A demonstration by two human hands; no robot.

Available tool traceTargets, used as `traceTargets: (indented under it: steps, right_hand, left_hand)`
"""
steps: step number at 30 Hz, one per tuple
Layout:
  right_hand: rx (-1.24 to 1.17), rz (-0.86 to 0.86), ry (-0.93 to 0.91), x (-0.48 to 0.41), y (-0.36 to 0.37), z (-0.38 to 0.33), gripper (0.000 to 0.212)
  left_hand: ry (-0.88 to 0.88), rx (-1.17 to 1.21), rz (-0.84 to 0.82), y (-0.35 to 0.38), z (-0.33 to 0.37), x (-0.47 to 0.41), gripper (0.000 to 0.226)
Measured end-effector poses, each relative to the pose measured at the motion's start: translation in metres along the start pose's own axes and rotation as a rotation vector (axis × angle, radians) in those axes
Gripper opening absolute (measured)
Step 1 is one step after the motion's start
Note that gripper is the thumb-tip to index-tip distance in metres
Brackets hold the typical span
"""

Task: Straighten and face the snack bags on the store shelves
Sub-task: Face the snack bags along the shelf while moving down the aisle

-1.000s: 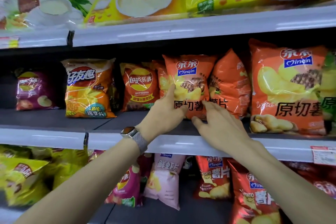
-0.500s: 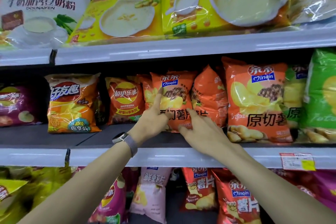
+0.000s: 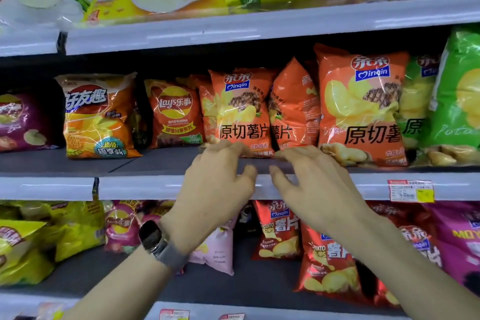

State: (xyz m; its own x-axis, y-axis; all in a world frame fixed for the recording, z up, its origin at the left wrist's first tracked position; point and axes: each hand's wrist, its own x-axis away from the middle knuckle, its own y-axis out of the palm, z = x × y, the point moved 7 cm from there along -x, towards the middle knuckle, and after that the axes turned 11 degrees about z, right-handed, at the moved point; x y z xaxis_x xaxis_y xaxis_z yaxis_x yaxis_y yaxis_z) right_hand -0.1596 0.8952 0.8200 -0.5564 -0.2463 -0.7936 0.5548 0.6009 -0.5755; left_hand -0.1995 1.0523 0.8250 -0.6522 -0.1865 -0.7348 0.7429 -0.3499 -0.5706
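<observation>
Store aisle, seen from just behind a person. Nearest: two bare forearms reach up and fwd, a watch [image 3: 153,239] on the left wrist. The left hand [image 3: 215,187] and right hand [image 3: 311,189] hover side by side in front of the middle shelf rim [image 3: 145,187], backs toward us. Fingers are loosely bent and thumbs spread below, apart from each other; neither hand has hold of anything. Both sets of fingertips sit at the btm edge of an orange chip bag [image 3: 241,112]; blur hides whether they touch it. That bag stands upright on the middle shelf, straight ahead of and just above the fingers. Its long axis is vertical, its label faces out, and it sits back from the rim. The left hand lines up w/ its btm-left corner and the right w/ its btm-right, so both are about equally near. Against its right side a sideways bag [image 3: 293,106] shows mostly its edge, not its face; the right hand is nearer, so it's likely the next to turn. Further along the shelf: a Lay's bag [image 3: 174,114] to the left, a large orange bag [image 3: 361,106] and a green bag [image 3: 462,101] to the right.
</observation>
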Motion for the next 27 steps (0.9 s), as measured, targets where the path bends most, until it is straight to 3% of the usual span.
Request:
traceTargets:
  steps: [6,10,13,16,21,24,27]
  right_hand:
    - [0.045,0.048,-0.001,0.079,-0.007,0.028,0.030]
    - [0.109,-0.045,0.088,0.146,0.011,0.062,0.023]
    - [0.180,-0.236,0.241,0.207,0.036,0.097,0.026]
    - [0.221,-0.441,0.403,0.270,0.053,0.125,0.032]
    - [0.266,-0.633,0.675,0.377,0.054,0.154,0.030]
    - [0.288,-0.733,0.876,0.445,0.045,0.171,0.032]
    - [0.259,-0.826,1.071,0.501,0.021,0.188,0.039]
  left_hand:
    - [0.007,0.060,-0.186,0.051,0.020,0.076,0.039]
    - [-0.015,0.043,-0.313,0.098,0.019,0.125,0.040]
    - [-0.040,-0.050,-0.417,0.131,0.017,0.166,0.029]
    - [-0.089,-0.048,-0.573,0.172,0.012,0.214,0.034]
    - [-0.132,0.013,-0.799,0.235,0.012,0.303,0.027]
    - [-0.073,0.034,-0.954,0.267,0.023,0.351,0.017]
    - [-0.025,0.084,-1.115,0.293,0.045,0.392,0.029]
